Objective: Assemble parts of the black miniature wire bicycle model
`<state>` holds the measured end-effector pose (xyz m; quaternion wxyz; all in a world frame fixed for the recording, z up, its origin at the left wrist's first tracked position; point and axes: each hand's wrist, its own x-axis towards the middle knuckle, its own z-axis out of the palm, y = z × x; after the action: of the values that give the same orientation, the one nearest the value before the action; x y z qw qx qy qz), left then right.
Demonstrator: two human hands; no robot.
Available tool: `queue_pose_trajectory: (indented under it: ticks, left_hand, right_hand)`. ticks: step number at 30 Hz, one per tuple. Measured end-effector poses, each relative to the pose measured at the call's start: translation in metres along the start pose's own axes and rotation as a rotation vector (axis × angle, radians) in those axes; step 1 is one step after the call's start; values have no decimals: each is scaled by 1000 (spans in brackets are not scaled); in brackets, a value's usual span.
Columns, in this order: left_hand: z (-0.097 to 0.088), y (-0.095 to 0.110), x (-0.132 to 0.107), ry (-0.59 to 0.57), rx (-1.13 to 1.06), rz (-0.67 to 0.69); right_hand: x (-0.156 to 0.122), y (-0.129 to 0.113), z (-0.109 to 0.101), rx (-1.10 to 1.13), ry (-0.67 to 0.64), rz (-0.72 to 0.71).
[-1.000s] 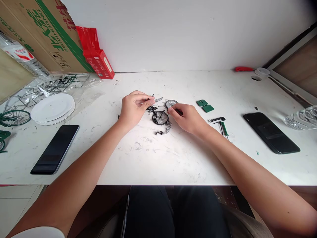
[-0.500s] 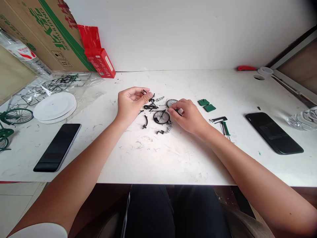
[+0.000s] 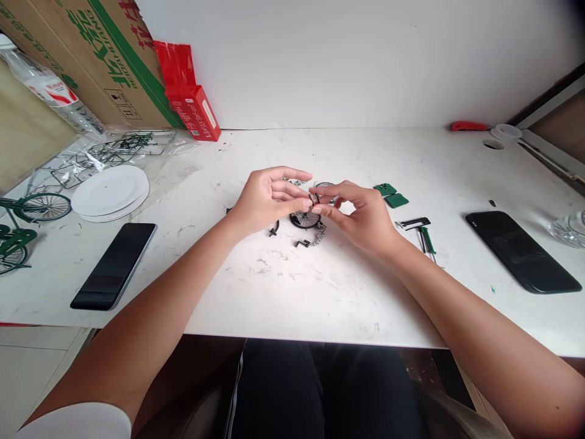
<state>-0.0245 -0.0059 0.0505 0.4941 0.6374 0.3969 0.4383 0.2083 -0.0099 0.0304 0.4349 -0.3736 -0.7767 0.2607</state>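
My left hand (image 3: 269, 198) and my right hand (image 3: 363, 213) meet over the middle of the table. Both sets of fingertips pinch a small black curved bicycle part (image 3: 314, 199), mostly covered by the fingers. Just below them lies a black spoked wheel (image 3: 305, 219), its upper edge hidden. Behind the fingers another spoked wheel (image 3: 325, 185) shows in part. In front are a black curved piece (image 3: 274, 229) and a small black crank-like piece (image 3: 302, 243) beside a grey chain (image 3: 317, 236).
On the right lie green plates (image 3: 395, 200), black and green tools (image 3: 425, 235) and a black phone-like object (image 3: 523, 251). To the left are a phone (image 3: 114, 266), white discs (image 3: 112, 194), a green model bicycle (image 3: 18, 228) and a red box (image 3: 201, 114).
My left hand has moved right and slightly down, bringing the black part to my right hand's fingertips. The view has shifted slightly.
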Motion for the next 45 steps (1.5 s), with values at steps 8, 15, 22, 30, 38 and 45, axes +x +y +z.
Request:
queue_pose_trajectory:
  ticks: [8,15,22,30,38,45]
  left_hand:
    - [-54,3,15,545,864,-111]
    - [-71,7,11,232,1004,-498]
    - [-75,0,12,176,941,-478]
    - [-88,-1,13,280,710,-425]
    - [-78,4,14,253,71,-296]
    - [-52,-9,21,272,-382,-228]
  right_hand:
    - [2,-4,1,-37,304,-33]
    - [3,-4,2,-32,330,-38]
    - [2,-5,4,-37,310,-28]
    - [1,-7,3,-35,286,-16]
    - [2,-12,0,-32,274,6]
    - [3,-11,2,33,269,44]
